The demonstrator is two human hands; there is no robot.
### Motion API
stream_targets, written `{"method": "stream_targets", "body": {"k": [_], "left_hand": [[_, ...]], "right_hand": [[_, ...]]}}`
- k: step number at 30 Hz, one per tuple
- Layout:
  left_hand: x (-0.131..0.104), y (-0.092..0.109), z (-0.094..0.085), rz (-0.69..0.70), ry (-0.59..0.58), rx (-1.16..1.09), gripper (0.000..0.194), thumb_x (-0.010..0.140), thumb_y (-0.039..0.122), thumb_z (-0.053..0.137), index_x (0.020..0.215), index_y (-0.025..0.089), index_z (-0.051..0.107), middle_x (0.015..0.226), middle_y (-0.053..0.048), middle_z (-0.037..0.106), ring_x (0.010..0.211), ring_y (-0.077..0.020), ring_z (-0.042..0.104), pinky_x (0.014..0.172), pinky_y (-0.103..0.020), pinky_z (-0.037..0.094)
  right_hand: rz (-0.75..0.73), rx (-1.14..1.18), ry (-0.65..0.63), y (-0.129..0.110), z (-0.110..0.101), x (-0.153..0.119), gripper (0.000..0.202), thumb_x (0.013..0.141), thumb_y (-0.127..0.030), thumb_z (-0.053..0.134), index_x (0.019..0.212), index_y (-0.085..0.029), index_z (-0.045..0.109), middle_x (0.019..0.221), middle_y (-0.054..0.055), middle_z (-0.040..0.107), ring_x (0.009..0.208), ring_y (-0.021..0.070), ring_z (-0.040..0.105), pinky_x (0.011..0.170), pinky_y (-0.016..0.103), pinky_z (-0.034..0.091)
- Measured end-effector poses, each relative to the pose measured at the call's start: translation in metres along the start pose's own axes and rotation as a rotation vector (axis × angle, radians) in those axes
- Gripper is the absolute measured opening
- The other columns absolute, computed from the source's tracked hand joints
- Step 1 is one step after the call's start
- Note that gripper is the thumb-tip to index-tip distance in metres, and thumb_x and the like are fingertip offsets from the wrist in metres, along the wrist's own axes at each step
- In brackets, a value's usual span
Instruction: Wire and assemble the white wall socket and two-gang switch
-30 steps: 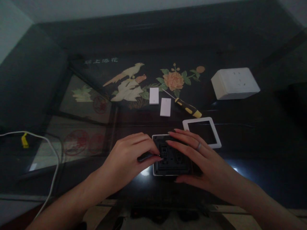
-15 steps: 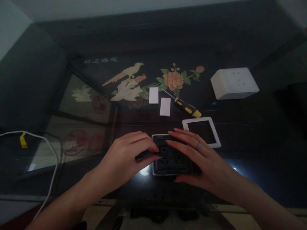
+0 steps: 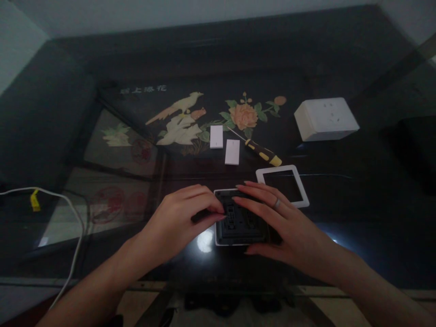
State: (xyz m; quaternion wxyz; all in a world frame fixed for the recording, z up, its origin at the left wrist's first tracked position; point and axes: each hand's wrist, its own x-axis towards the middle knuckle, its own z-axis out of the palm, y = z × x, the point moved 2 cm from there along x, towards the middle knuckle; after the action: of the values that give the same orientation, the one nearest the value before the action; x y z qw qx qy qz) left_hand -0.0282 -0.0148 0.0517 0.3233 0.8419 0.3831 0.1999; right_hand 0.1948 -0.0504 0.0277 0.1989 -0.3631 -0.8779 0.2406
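Observation:
A square wall switch [image 3: 240,237], its black back facing up inside a white rim, lies on the dark glossy table in front of me. My right hand [image 3: 277,213] spans it from the right, fingers across the black back and thumb by the near edge, gripping it. At the switch's left part, the thumb and index finger of my left hand [image 3: 190,209] are pinched together; whatever is between them is too small or dark to make out. Just beyond my right hand lies an empty white square frame [image 3: 301,186], partly covered by the fingers.
Two small white rectangular rocker pieces [image 3: 216,137] lie farther back. Beside them is a screwdriver [image 3: 262,151] with a black and yellow handle. A white box-shaped stack with socket holes [image 3: 327,119] stands at back right. A white cable [image 3: 76,227] with a yellow tag runs along the left.
The view has shifted slightly. My left thumb and index finger remain pinched at the switch's left part, and my right hand keeps its grip on the switch.

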Motion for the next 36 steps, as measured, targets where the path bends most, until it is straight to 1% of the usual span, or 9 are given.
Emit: {"method": "stream_targets", "body": {"k": [12, 18, 22, 26, 29, 31, 34, 35, 36], "left_hand": [[0.015, -0.01, -0.01, -0.011, 0.145, 0.074, 0.013, 0.094, 0.015, 0.06, 0.104, 0.019, 0.066, 0.092, 0.001, 0.07, 0.085, -0.0115, 0.067, 0.079, -0.02, 0.051], [0.081, -0.002, -0.012, 0.246, 0.046, 0.277, 0.016, 0.095, 0.013, 0.055, 0.107, 0.016, 0.066, 0.104, -0.005, 0.069, 0.1, -0.0175, 0.065, 0.089, -0.028, 0.052], [0.133, -0.007, 0.016, 0.47, -0.133, 0.582, 0.04, 0.087, 0.014, 0.068, 0.127, 0.018, 0.06, 0.128, -0.01, 0.064, 0.12, -0.0239, 0.059, 0.101, -0.037, 0.047], [0.157, -0.016, 0.043, 0.545, -0.14, 0.642, 0.031, 0.092, 0.014, 0.063, 0.122, 0.02, 0.064, 0.112, -0.007, 0.071, 0.104, -0.0216, 0.067, 0.093, -0.037, 0.05], [0.157, -0.015, 0.045, 0.583, -0.064, 0.647, 0.03, 0.095, 0.012, 0.057, 0.123, 0.019, 0.063, 0.108, -0.007, 0.071, 0.099, -0.0203, 0.068, 0.089, -0.034, 0.052], [0.15, -0.01, 0.033, 0.58, 0.029, 0.629, 0.032, 0.098, 0.012, 0.052, 0.128, 0.019, 0.059, 0.115, -0.009, 0.068, 0.106, -0.021, 0.065, 0.09, -0.035, 0.053], [0.127, 0.004, -0.004, 0.562, 0.261, 0.525, 0.035, 0.101, 0.015, 0.046, 0.136, 0.022, 0.05, 0.121, -0.008, 0.062, 0.111, -0.0189, 0.062, 0.092, -0.036, 0.055], [0.114, 0.01, -0.02, 0.6, 0.43, 0.388, 0.036, 0.099, 0.015, 0.053, 0.134, 0.023, 0.051, 0.119, -0.006, 0.063, 0.11, -0.0185, 0.063, 0.09, -0.036, 0.057], [0.101, 0.014, -0.034, 0.597, 0.501, 0.337, 0.045, 0.097, 0.017, 0.057, 0.14, 0.026, 0.044, 0.126, -0.006, 0.06, 0.115, -0.0187, 0.061, 0.091, -0.035, 0.058]], "right_hand": [[0.018, -0.002, -0.036, -0.001, 0.004, 0.002, 0.082, 0.076, -0.045, 0.079, 0.144, -0.016, 0.042, 0.153, 0.017, 0.044, 0.146, 0.0322, 0.033, 0.114, 0.055, 0.039], [0.046, -0.046, -0.084, -0.003, 0.005, 0.003, 0.083, 0.076, -0.043, 0.079, 0.146, -0.015, 0.044, 0.155, 0.018, 0.041, 0.147, 0.0351, 0.031, 0.113, 0.057, 0.041], [0.076, -0.028, -0.106, -0.003, 0.005, 0.004, 0.085, 0.074, -0.041, 0.082, 0.146, -0.015, 0.044, 0.155, 0.018, 0.041, 0.147, 0.0345, 0.032, 0.115, 0.057, 0.038], [0.096, -0.006, -0.129, -0.004, 0.005, 0.004, 0.085, 0.075, -0.039, 0.081, 0.147, -0.015, 0.043, 0.157, 0.018, 0.037, 0.148, 0.0333, 0.029, 0.117, 0.054, 0.036], [0.122, -0.02, -0.14, -0.005, 0.006, 0.003, 0.087, 0.073, -0.035, 0.083, 0.148, -0.016, 0.042, 0.16, 0.02, 0.029, 0.149, 0.0357, 0.025, 0.117, 0.056, 0.034], [0.127, -0.029, -0.139, -0.006, 0.007, 0.002, 0.088, 0.073, -0.035, 0.083, 0.148, -0.015, 0.041, 0.161, 0.021, 0.027, 0.149, 0.037, 0.024, 0.116, 0.058, 0.034], [0.107, -0.043, -0.109, -0.004, 0.009, 0.001, 0.088, 0.074, -0.036, 0.082, 0.148, -0.015, 0.04, 0.16, 0.021, 0.03, 0.149, 0.0368, 0.024, 0.116, 0.061, 0.033], [0.093, -0.046, -0.093, -0.003, 0.01, 0.001, 0.088, 0.074, -0.037, 0.082, 0.148, -0.015, 0.039, 0.159, 0.02, 0.031, 0.149, 0.0366, 0.025, 0.116, 0.061, 0.033], [0.083, -0.047, -0.078, -0.003, 0.011, 0.0, 0.088, 0.074, -0.038, 0.082, 0.148, -0.016, 0.039, 0.159, 0.02, 0.032, 0.149, 0.0363, 0.025, 0.116, 0.062, 0.033]]}}
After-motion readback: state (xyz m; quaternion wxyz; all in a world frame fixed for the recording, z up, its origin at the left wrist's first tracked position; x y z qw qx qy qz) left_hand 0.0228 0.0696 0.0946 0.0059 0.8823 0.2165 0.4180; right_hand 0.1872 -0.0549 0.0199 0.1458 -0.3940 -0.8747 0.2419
